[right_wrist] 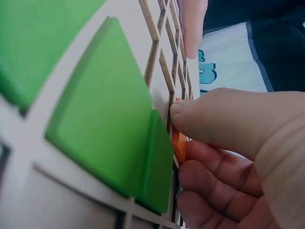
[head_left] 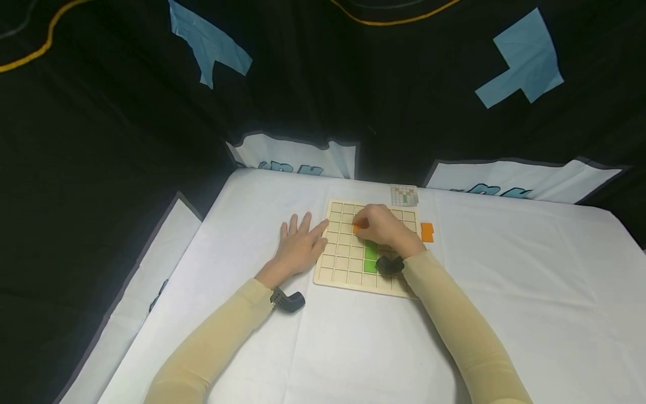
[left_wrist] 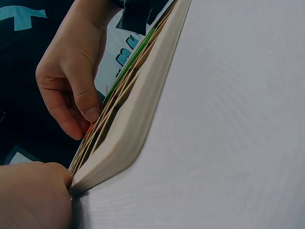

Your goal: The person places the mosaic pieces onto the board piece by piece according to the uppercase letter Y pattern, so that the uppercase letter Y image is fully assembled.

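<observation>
A square wooden board [head_left: 341, 262] with a raised grid lies on the white table. My right hand [head_left: 381, 225] is over its upper middle, with thumb and fingertips pinching an orange tile [right_wrist: 179, 145] at the grid. Green tiles [head_left: 370, 258] sit in grid cells just below that hand, partly covered by the wrist. My left hand [head_left: 298, 247] lies with fingers spread at the board's left side, its thumb and forefinger touching the edge. The left wrist view catches part of that hand [left_wrist: 35, 198] at the board's corner.
Loose orange tiles [head_left: 427, 232] lie just right of the board. Behind the board's far edge is a small card [head_left: 404, 195] printed with a coloured grid. A black curtain [head_left: 363, 101] with blue tape pieces hangs behind the table.
</observation>
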### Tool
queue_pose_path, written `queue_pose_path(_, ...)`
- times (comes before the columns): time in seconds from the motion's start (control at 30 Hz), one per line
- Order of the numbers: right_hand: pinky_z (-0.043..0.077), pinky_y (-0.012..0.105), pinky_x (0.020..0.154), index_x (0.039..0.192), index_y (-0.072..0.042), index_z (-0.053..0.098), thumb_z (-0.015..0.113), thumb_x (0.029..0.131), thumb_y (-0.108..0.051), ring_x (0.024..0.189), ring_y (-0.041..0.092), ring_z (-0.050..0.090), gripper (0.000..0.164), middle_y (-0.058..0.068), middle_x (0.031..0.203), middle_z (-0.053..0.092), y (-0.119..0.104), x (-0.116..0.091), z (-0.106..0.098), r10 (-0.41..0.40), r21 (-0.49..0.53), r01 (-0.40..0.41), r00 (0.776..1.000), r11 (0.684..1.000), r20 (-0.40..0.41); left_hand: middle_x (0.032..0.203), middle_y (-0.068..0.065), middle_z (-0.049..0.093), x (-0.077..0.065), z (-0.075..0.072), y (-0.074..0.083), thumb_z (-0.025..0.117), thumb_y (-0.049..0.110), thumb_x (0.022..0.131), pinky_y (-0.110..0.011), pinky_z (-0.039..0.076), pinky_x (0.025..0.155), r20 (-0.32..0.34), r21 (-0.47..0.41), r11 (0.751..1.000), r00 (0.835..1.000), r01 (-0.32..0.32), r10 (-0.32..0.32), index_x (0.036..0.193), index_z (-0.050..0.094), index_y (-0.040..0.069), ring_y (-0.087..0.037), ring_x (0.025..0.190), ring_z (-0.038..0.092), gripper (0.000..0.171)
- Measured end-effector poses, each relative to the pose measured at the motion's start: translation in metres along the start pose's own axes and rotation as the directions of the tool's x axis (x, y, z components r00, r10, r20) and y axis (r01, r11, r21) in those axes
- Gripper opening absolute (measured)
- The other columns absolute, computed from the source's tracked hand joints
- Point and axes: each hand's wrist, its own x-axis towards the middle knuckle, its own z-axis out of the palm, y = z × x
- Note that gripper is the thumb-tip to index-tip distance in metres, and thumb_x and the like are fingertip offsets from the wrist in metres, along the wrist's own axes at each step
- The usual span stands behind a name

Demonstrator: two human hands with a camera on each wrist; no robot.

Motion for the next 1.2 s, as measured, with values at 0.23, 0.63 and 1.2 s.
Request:
queue_pose_path(0.23, 0.055, 0.042, 0.095, 0.112, -0.001, 0.078, 0.075, 0.083, -0.002, 0.095, 0.024, 0.062, 0.029, 0.014, 0.113, 0.076, 0.000, 0.000, 0.002, -0.007, -0.001, 0.007, 1.000, 1.000, -0.007, 0.171, -0.021, 0.011, -0.001, 0.000, 0.000, 0.033, 0.043, 0.108, -0.069, -0.001, 0.124, -0.004, -0.006, 1.000, 1.000, 0.001, -0.001, 0.161, 0.032, 0.026, -0.050, 0.157, -0.001, 0.056)
queue_pose_path(0.63, 0.055, 0.041, 0.091, 0.111, -0.002, 0.078, 0.076, 0.083, -0.003, 0.092, 0.022, 0.061, 0.028, 0.013, 0.108, 0.076, 0.002, 0.000, 0.000, -0.026, 0.002, 0.026, 1.000, 1.000, -0.014, 0.171, -0.022, 0.012, -0.001, -0.001, 0.001, 0.033, 0.042, 0.108, -0.069, 0.000, 0.124, -0.007, -0.001, 1.000, 1.000, -0.001, 0.001, 0.162, 0.032, 0.026, -0.051, 0.157, -0.001, 0.056)
queue_pose_path(1.2, 0.056, 0.042, 0.087, 0.116, 0.001, 0.075, 0.076, 0.087, -0.009, 0.091, 0.024, 0.064, 0.031, 0.015, 0.106, 0.074, 0.018, -0.026, -0.020, 0.036, 0.011, -0.036, 0.998, 0.999, -0.051, 0.171, -0.022, 0.011, -0.001, 0.000, 0.001, 0.033, 0.042, 0.107, -0.068, -0.002, 0.124, -0.007, -0.022, 1.000, 1.000, 0.005, -0.005, 0.161, 0.032, 0.026, -0.050, 0.157, -0.003, 0.056)
